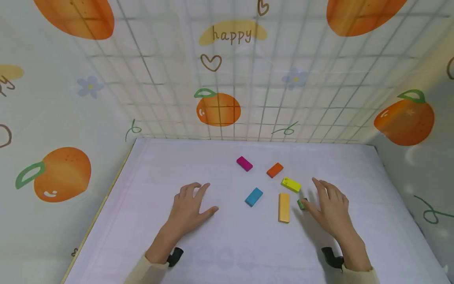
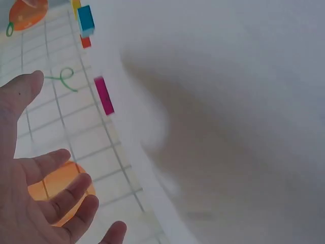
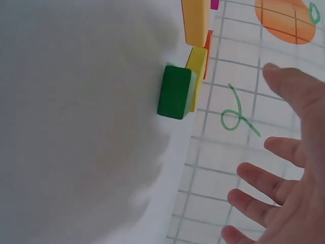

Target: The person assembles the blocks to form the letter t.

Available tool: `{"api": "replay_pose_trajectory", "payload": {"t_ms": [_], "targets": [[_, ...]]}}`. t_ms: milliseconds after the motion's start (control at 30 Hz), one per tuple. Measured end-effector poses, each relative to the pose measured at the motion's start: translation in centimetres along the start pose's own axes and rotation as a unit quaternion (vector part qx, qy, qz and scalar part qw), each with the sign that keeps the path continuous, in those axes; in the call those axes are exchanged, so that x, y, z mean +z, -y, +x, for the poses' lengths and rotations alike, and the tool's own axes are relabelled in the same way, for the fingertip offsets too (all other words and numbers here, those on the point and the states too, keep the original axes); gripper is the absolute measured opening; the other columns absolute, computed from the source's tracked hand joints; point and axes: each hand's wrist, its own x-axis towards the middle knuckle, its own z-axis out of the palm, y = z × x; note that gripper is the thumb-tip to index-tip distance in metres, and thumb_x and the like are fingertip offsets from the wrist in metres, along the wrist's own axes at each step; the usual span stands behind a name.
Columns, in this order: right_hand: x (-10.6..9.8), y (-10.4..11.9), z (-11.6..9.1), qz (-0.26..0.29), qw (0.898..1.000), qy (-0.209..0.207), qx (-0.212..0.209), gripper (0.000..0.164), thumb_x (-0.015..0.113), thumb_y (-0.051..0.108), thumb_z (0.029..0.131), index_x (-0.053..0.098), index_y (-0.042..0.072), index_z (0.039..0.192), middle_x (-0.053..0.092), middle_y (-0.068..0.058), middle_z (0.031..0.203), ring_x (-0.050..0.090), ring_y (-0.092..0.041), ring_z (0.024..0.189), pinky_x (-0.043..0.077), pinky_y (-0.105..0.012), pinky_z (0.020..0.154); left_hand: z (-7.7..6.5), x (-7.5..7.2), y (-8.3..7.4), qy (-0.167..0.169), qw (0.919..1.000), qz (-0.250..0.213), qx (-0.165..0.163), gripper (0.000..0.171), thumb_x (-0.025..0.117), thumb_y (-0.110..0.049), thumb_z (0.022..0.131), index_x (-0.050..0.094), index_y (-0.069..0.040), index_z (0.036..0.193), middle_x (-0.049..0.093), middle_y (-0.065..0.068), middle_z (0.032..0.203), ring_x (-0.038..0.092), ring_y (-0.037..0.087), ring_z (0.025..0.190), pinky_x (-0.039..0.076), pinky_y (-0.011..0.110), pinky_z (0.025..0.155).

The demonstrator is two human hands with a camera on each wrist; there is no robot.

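Several coloured blocks lie spread on the white table. My right hand (image 1: 331,207) hovers beside the green block (image 3: 175,92), its thumb partly covering that block in the head view; the fingers are spread and hold nothing. Close by are the light orange block (image 1: 284,208), the yellow block (image 1: 291,185) and the orange block (image 1: 274,170). My left hand (image 1: 189,207) is held over the table at the left, fingers relaxed and apart, with nothing in it. The blue block (image 1: 253,197) is the nearest block to it, and the magenta block (image 1: 244,163) lies farther back.
A white tabletop (image 1: 213,252) carries all the blocks. Behind it hangs a patterned cloth (image 1: 170,79) with oranges and grid lines, and similar cloth stands at both sides. A dark wrist strap end (image 1: 332,258) sticks out near the right sleeve.
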Motion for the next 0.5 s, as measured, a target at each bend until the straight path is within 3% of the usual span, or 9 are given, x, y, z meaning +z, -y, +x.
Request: {"api": "replay_pose_trajectory", "payload": {"t_ms": [300, 500], "targets": [[0.5, -0.1, 1.2, 0.054, 0.996, 0.034, 0.055, 0.073, 0.079, 0.026, 0.087, 0.043, 0.002, 0.146, 0.047, -0.030, 0.127, 0.042, -0.050, 0.115, 0.032, -0.066, 0.086, 1.7, 0.9, -2.0, 0.023, 0.9984, -0.050, -0.012, 0.074, 0.064, -0.063, 0.089, 0.051, -0.018, 0.146, 0.051, 0.012, 0.127, 0.046, 0.031, 0.116, 0.044, 0.049, 0.092], [1.0, -0.6, 2.1, 0.090, 0.991, 0.054, 0.085, 0.066, 0.076, 0.024, 0.090, 0.046, 0.001, 0.144, 0.054, -0.024, 0.114, 0.045, -0.043, 0.104, 0.034, -0.055, 0.081, 2.8, 1.7, -3.1, 0.044, 0.9920, -0.116, -0.023, 0.070, 0.070, -0.058, 0.087, 0.055, -0.018, 0.143, 0.054, 0.007, 0.120, 0.047, 0.024, 0.110, 0.046, 0.040, 0.085]]}}
